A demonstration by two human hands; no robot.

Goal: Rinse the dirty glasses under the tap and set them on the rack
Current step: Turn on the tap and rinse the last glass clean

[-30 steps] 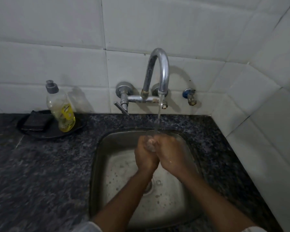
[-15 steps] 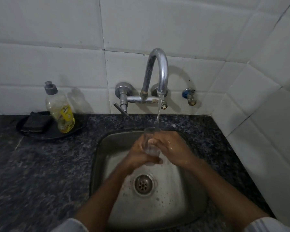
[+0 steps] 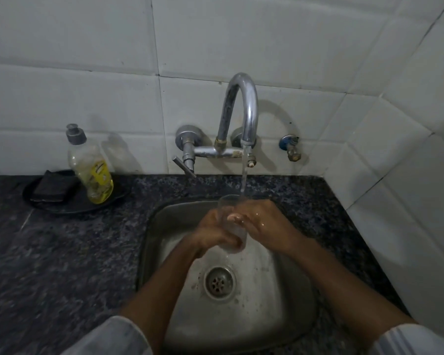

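Frame centre: left hand (image 3: 212,233) and right hand (image 3: 264,224) both clasp an upright drinking glass (image 3: 232,222) under the tap (image 3: 241,116) stream, above the steel sink (image 3: 300,303).

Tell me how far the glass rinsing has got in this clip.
Done: nothing visibly finished; no rack or rinsed glasses are in view. In hand: one clear glass is held upright over the sink, the left hand low on it and the right hand near the rim, while the tap runs water into it. Left: emptying it and setting it on the rack; whether other dirty glasses remain cannot be told.
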